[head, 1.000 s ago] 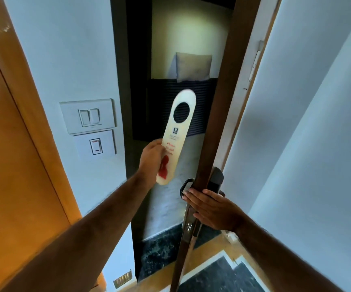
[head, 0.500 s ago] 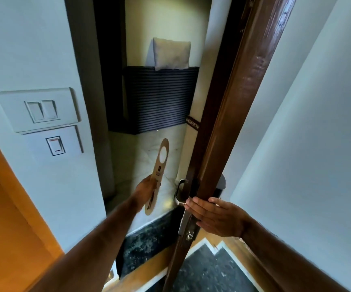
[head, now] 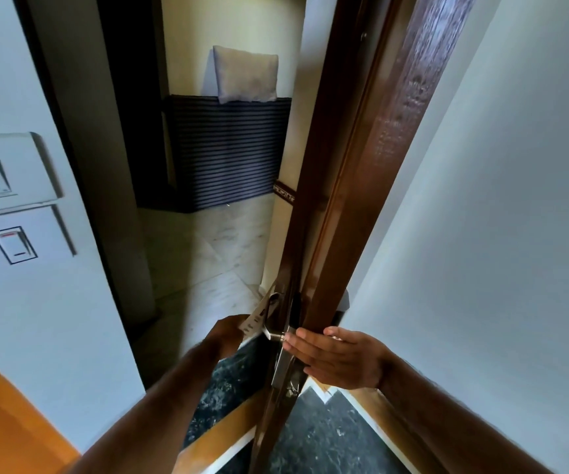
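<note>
A dark brown wooden door (head: 372, 172) stands ajar, seen edge-on. Its metal lever handle (head: 272, 331) sticks out on the far side above a long lock plate (head: 283, 366). My left hand (head: 225, 338) grips the lower end of a pale cardboard door hanger (head: 259, 314), whose upper end with the hole lies at the handle. My right hand (head: 336, 359) rests with straight fingers against the door's edge at the lock.
A white wall with a switch panel (head: 2, 169) and a second switch (head: 13, 246) stands at left. Beyond the doorway are pale floor tiles, a dark striped bench (head: 228, 155) and a cushion (head: 247, 75). A white wall closes in at right.
My left hand has carried the hanger down and right, from upright in the doorway to the door handle. The view has moved closer to the door. My right hand stays at the door's edge.
</note>
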`<control>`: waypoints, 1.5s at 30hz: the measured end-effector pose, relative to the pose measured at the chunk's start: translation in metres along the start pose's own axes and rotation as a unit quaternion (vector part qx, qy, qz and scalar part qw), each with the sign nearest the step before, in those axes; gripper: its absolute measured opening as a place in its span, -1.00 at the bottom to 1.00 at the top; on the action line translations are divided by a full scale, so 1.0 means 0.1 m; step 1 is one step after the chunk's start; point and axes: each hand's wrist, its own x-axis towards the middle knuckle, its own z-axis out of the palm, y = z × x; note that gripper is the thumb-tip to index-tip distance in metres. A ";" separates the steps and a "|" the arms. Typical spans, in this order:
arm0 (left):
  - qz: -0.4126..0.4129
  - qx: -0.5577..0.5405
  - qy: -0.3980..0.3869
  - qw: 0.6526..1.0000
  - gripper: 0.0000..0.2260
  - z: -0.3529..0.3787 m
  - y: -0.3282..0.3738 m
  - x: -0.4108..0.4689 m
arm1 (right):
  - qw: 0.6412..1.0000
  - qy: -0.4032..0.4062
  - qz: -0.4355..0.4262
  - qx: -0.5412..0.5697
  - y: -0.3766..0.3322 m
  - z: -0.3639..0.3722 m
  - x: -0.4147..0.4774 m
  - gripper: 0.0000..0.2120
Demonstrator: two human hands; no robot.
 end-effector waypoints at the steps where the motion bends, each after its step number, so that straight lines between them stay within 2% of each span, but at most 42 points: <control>1: -0.010 -0.006 0.004 1.000 -0.56 0.03 -0.04 0.00 | 1.000 0.000 -0.001 -0.003 0.00 0.01 0.00 -0.41; 9: -0.028 -0.017 0.059 0.998 -0.54 0.17 -0.33 -0.13 | 1.000 0.010 -0.008 -0.001 -0.01 0.05 0.01 -0.39; 14: -0.016 0.004 0.060 0.998 -0.59 0.36 -0.48 -0.36 | 1.000 0.000 -0.013 -0.012 -0.01 0.03 0.00 -0.40; 16: -0.002 0.019 0.036 0.999 -0.59 0.51 -0.48 -0.49 | 1.000 -0.005 -0.011 -0.014 -0.01 0.02 0.00 -0.40; 20: 0.055 0.019 -0.045 0.997 -0.64 0.78 -0.30 -0.74 | 1.000 -0.002 -0.003 -0.004 -0.01 0.01 0.01 -0.40; 22: 0.131 0.019 -0.064 0.989 -0.55 0.91 -0.20 -0.79 | 1.000 -0.003 0.000 -0.002 -0.02 0.02 0.01 -0.39; 23: 0.155 0.018 -0.072 0.985 -0.57 0.97 -0.18 -0.78 | 1.000 -0.007 0.000 -0.005 -0.02 0.02 0.01 -0.38; 24: 0.189 0.034 -0.055 0.980 -0.64 1.02 -0.18 -0.77 | 1.000 -0.011 -0.004 -0.009 -0.03 0.03 0.01 -0.37; 26: 0.202 0.022 -0.032 0.979 -0.69 1.05 -0.16 -0.80 | 1.000 -0.016 -0.009 -0.015 -0.03 0.05 0.00 -0.37; 28: 0.212 0.014 -0.011 0.977 -0.60 1.01 -0.18 -0.87 | 1.000 -0.015 -0.008 -0.013 -0.04 0.05 0.00 -0.37; 30: 0.160 -0.043 0.003 0.986 -0.58 0.89 -0.21 -0.89 | 1.000 -0.008 -0.002 -0.013 -0.03 0.04 0.01 -0.36; 32: 0.114 -0.055 -0.017 0.992 -0.36 0.71 -0.30 -0.83 | 1.000 -0.001 0.001 -0.017 -0.02 0.02 0.04 -0.36; 34: 0.069 -0.009 -0.008 0.998 -0.09 0.43 -0.25 -0.79 | 1.000 0.002 -0.001 -0.012 -0.01 0.00 0.06 -0.38; 36: 0.102 -0.007 0.057 0.993 -0.06 0.14 -0.07 -0.76 | 1.000 0.000 -0.002 -0.007 0.00 -0.01 0.07 -0.41; 38: 0.199 0.005 0.154 0.968 -0.12 -0.16 0.28 -0.78 | 1.000 0.000 -0.006 -0.008 -0.01 -0.01 0.10 -0.42; 40: 0.323 0.034 0.252 0.912 -0.21 -0.45 0.75 -0.87 | 1.000 -0.006 -0.010 -0.009 -0.01 -0.01 0.13 -0.39; 43: 0.506 0.099 0.385 0.766 -0.33 -0.84 1.49 -1.13 | 1.000 -0.011 0.003 -0.005 -0.02 -0.02 0.21 -0.37; 45: 0.579 0.153 0.438 0.671 -0.39 -1.02 1.90 -1.32 | 1.000 -0.016 0.005 0.007 -0.04 -0.02 0.26 -0.37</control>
